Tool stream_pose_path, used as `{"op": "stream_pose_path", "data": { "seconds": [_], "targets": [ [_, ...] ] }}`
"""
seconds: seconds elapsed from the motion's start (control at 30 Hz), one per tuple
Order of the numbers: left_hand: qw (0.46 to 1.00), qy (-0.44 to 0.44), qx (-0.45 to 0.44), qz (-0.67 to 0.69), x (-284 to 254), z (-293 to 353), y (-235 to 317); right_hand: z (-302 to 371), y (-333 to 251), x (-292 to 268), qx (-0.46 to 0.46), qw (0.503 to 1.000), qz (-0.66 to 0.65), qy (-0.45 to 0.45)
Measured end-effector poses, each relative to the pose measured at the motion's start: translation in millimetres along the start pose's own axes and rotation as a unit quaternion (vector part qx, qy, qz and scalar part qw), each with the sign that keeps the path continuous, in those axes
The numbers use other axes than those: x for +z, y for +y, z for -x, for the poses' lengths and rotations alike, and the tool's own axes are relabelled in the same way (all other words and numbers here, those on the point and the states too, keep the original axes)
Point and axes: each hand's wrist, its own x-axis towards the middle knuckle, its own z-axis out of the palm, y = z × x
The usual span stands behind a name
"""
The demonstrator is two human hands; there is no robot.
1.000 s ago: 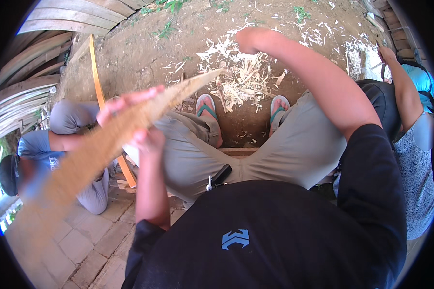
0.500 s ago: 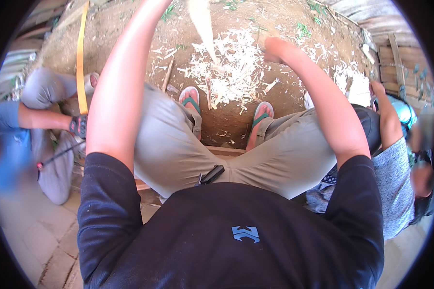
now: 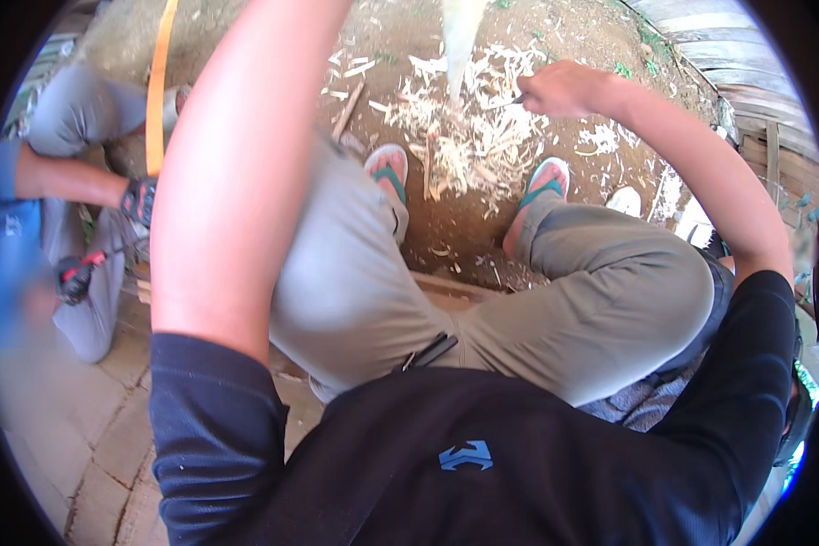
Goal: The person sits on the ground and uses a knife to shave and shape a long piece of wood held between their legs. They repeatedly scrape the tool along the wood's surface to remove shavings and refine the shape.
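Note:
My right hand [image 3: 560, 89] is closed round what looks like a knife [image 3: 519, 99]; only a dark bit of it and a thin blade show beyond the fingers. Beside it a pale, tapering piece of wood [image 3: 462, 41] hangs down from the top edge, its pointed end over a heap of curled wood shavings [image 3: 478, 136]. My left forearm [image 3: 246, 155] stretches up past the top edge, so the left hand lies outside the picture.
At the left a person in gloves [image 3: 138, 200] holds a red-handled tool [image 3: 84, 264]; an orange strip [image 3: 159, 91] stands upright by them. My sandalled feet [image 3: 389, 170] rest near the shavings. A thin stick [image 3: 348, 111] lies on the dirt. Plank walls [image 3: 737, 50] rise at the right.
The view has shifted, and my right arm has swung outward to the right, its elbow wider. The other person's second glove and the red-handled tool show more fully.

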Motion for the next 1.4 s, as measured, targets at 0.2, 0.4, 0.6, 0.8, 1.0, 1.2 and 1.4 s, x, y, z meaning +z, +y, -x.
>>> {"op": "stream_pose_path", "data": {
  "seconds": [0.2,0.4,0.6,0.8,1.0,1.2,1.4],
  "targets": [
    [0.999,-0.033,0.027,0.022,-6,5,5,-17,-2,-17,-0.071,0.992,-0.101,0.027],
    [0.999,-0.011,0.034,-0.008,12,7,11,-39,21,34,-0.154,0.940,-0.197,0.231],
    [0.977,0.139,-0.005,-0.160,-25,-10,-3,-28,20,20,-0.147,0.932,-0.170,0.283],
    [0.991,0.088,-0.087,0.050,-85,-31,-4,0,31,-6,-0.164,0.907,-0.218,0.321],
    [0.983,0.160,-0.013,-0.093,-48,-28,-20,16,48,-20,-0.170,0.876,-0.156,0.423],
    [0.970,0.152,-0.032,-0.186,-45,-25,-15,18,42,-27,-0.122,0.860,-0.061,0.492],
    [0.973,0.175,-0.041,-0.144,-50,-28,-21,-15,53,-1,-0.125,0.828,-0.104,0.536]
  ]
}}
